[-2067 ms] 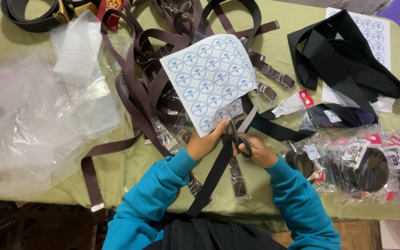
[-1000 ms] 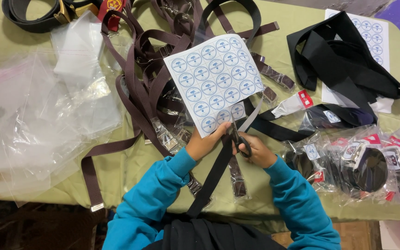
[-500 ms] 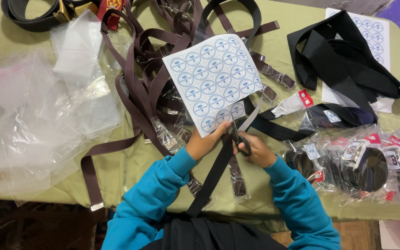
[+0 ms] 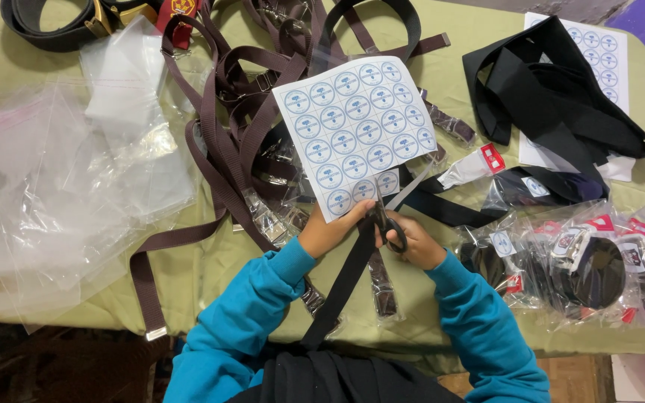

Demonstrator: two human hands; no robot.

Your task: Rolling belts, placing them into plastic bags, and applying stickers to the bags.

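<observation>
Surface: olive-green tablecloth (image 4: 210, 265) covering a table, seen from above; all positions below are referenced to the sticker sheet.
Clear bags: loose pile of transparent plastic bags (image 4: 61, 186), well left of the sticker sheet.
Brown straps: tangle of brown webbing belts (image 4: 237, 127) with metal buckles, just left of the sticker sheet and partly under its left edge.
Left hand: left hand (image 4: 330, 230) at the lower edge of the sticker sheet, thumb and fingers pinching that edge; teal sleeve.
Sticker sheet: white sheet (image 4: 357, 133) with rows of round blue-and-white stickers, tilted, raised above the straps, held at the bottom edge.
Scissors: dark-handled scissors (image 4: 387, 216) at the lower edge of the sticker sheet, blades parted on the paper.
Right hand: right hand (image 4: 413, 242) just below and right of the sheet's lower edge, fingers closed through the scissor handles.
Black strap: black belt (image 4: 345, 283) running from below the sheet toward the person's lap.
Black webbing: heap of black straps (image 4: 561, 97), well right of the sheet, lying on a second sticker sheet (image 4: 599, 45).
Packed belts: bagged rolled belts (image 4: 584, 261), right and below the sheet.
</observation>
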